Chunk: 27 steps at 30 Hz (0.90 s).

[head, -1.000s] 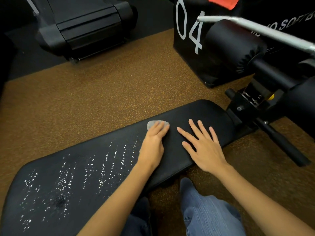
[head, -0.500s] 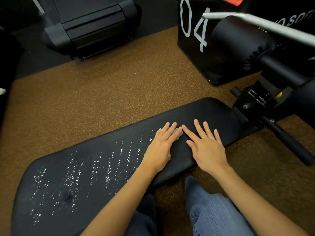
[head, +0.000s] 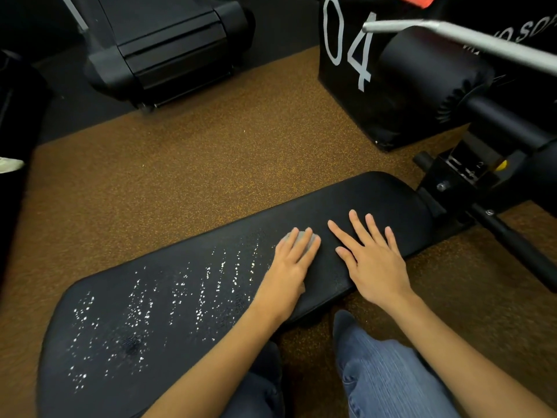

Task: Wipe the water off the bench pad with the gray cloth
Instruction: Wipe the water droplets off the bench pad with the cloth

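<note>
Brown speckled flooring covers the middle of a gym room, giving way to darker floor at the far left. A black treadmill base sits at the top left, and a black box marked "04" stands at the top right beside a padded roller and a gray metal bar.

The bench pad is black and long, its long axis running from the lower left up toward the right, where its narrower rounded end meets the bench frame. Water droplets speckle the wider left half in streaks; the right part looks dry.

The left hand presses the gray cloth flat on the pad with straight fingers, the cloth showing only at the fingertips. The right hand lies flat on the pad just beside it, fingers spread. Blue jeans show at the bottom.
</note>
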{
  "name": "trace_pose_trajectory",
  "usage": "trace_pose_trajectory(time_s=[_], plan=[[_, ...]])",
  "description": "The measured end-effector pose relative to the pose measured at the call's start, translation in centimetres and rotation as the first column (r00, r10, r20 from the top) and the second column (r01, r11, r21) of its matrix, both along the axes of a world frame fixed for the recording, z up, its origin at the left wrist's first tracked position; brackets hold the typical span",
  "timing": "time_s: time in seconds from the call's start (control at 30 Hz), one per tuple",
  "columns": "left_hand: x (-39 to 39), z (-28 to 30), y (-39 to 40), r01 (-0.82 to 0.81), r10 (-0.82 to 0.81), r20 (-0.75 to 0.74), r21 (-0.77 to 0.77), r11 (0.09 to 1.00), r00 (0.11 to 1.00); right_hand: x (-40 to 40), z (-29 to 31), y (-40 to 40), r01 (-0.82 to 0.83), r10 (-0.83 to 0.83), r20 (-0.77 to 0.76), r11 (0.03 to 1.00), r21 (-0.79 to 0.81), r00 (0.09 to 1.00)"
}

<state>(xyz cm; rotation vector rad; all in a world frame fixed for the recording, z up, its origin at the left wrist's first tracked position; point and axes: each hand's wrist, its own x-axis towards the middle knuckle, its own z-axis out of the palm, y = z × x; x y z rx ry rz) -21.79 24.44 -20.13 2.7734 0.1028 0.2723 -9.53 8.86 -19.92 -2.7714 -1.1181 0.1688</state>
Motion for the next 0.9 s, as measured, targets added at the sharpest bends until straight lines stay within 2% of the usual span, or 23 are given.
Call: trace_pose_trajectory(time_s=[0.07,0.13,0.2,0.23,0.3,0.4,0.47,0.57,0.67,0.8,0.9], plan=[[0.4,0.5,2.1,-0.026,0.027,-0.036,0.030,0.999,0.999,0.0,-0.1,0.0,0.000,0.000,0.008,1.000,0.000,1.000],[1.6,0.6,5.0,-0.189,0.191,-0.077,0.035,0.981,0.979,0.1,-0.3,0.0,0.002,-0.002,0.006,1.000,0.005,1.000],[2.4,1.0,6.9,-0.368,0.365,-0.098,-0.025,0.929,0.926,0.1,-0.4,0.0,0.000,0.000,0.019,1.000,0.003,1.000],[2.6,1.2,6.8,-0.409,0.403,-0.099,-0.045,0.912,0.910,0.1,-0.5,0.0,-0.001,0.001,0.022,1.000,-0.001,1.000],[2.1,0.9,4.7,-0.344,0.340,-0.080,-0.043,0.938,0.937,0.1,-0.5,0.1,-0.004,0.004,0.020,1.000,-0.004,1.000],[0.0,0.0,1.1,-0.110,0.111,-0.059,0.016,0.994,0.992,0.1,-0.6,0.1,-0.002,0.002,0.021,1.000,0.011,1.000],[-0.6,0.6,1.8,-0.058,0.059,-0.052,0.034,0.998,0.997,0.2,-0.7,-0.1,-0.006,0.006,0.009,1.000,0.024,1.000],[0.6,1.0,6.0,-0.174,0.177,-0.112,0.039,0.984,0.978,0.3,-0.8,-0.1,-0.018,0.019,-0.005,0.999,0.041,1.000],[1.5,0.9,7.7,-0.320,0.314,-0.132,-0.029,0.947,0.940,0.3,-0.8,0.0,-0.012,0.013,-0.019,0.998,0.060,1.000],[0.1,-0.1,4.7,-0.154,0.147,-0.062,-0.140,0.978,0.987,0.2,-0.7,0.0,-0.003,0.004,-0.023,0.999,0.053,1.000],[-0.5,0.0,4.1,-0.175,0.166,-0.067,-0.155,0.972,0.984,0.2,-0.6,-0.1,-0.003,0.005,-0.031,0.998,0.058,1.000]])
